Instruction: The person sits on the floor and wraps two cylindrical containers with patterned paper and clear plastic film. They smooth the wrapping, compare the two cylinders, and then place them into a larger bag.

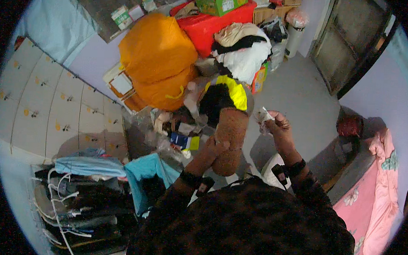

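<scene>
A brown, speckled, roughly cylindrical object point(232, 129) stands out in front of me; I cannot tell exactly what it is. Against its lower left side is my left hand point(220, 145), the fingers laid across it. To the right, over the grey floor, my right hand point(279, 121) pinches a small crumpled whitish piece point(264, 117), perhaps tissue or wrapper. Just beyond the brown object lies black cloth with a bright yellow band point(236, 91). My body and dark top fill the bottom middle of the view.
An orange bundle point(157, 62), a red box point(227, 19) and piled clothes point(244, 55) crowd the far side. Lockers point(63, 102) and a clothes rack point(56, 203) stand left. Pink bedding point(362, 205) is at right, below a door point(347, 41). A blue-yellow box point(184, 141) lies among clutter.
</scene>
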`<state>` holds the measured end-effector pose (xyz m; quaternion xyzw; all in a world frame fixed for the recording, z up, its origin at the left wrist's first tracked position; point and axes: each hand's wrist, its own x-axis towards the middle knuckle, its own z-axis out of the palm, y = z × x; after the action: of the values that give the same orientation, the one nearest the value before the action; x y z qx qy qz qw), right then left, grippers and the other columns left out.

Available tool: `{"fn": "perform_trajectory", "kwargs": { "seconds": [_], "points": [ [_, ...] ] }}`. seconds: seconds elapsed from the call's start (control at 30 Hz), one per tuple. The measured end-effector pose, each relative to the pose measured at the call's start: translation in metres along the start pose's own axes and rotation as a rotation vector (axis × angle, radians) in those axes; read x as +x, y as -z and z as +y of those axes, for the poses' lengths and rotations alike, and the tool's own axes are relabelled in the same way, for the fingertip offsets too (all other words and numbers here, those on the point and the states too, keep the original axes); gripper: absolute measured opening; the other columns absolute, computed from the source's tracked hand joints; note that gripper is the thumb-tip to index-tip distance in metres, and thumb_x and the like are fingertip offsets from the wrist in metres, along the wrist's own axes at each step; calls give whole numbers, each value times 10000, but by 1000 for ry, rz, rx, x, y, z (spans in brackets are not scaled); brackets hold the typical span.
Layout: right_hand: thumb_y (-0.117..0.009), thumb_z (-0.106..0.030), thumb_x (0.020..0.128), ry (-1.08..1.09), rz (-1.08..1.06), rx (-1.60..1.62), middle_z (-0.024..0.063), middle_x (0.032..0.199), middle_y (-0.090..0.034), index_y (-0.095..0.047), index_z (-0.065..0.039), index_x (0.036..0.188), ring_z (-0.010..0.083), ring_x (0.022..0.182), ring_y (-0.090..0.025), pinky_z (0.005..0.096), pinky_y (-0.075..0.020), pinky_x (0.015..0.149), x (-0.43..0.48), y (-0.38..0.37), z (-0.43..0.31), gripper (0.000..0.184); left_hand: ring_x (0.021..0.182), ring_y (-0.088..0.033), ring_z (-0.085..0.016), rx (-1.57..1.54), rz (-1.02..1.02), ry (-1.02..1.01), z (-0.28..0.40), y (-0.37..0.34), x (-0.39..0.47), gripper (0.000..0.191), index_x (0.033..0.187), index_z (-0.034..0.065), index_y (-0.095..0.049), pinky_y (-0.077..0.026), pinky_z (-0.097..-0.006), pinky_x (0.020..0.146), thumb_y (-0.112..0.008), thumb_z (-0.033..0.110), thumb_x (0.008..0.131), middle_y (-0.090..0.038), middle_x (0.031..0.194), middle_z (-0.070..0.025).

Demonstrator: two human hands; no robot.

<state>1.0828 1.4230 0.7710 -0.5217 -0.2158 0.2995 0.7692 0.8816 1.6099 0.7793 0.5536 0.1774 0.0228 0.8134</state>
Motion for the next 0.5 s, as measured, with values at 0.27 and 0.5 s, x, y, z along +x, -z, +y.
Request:
{"fn": "perform_trajectory", "kwargs": {
  "seconds": [0.27, 0.5],
  "points": [
    [-435, 22, 955, 128, -591, -349, 98, 1368, -633, -632, -15, 1308, 171, 1218, -590, 322, -483, 1002, 111, -24, -43, 406, 1262, -539, -259, 145, 25, 37, -1, 15, 77, 820, 1489, 26, -373, -456, -429, 1044, -734, 432, 876, -534, 1400, -140],
    [-439, 52, 883, 194, -529, -500, 111, 1230, -690, -674, -17, 1218, 188, 1145, -620, 332, -476, 990, 184, -17, -45, 414, 1172, -584, -241, 256, -23, -24, 28, 72, 154, 699, 1434, 26, -444, -489, -411, 990, -726, 378, 901, -591, 1305, -121]
  ]
}}
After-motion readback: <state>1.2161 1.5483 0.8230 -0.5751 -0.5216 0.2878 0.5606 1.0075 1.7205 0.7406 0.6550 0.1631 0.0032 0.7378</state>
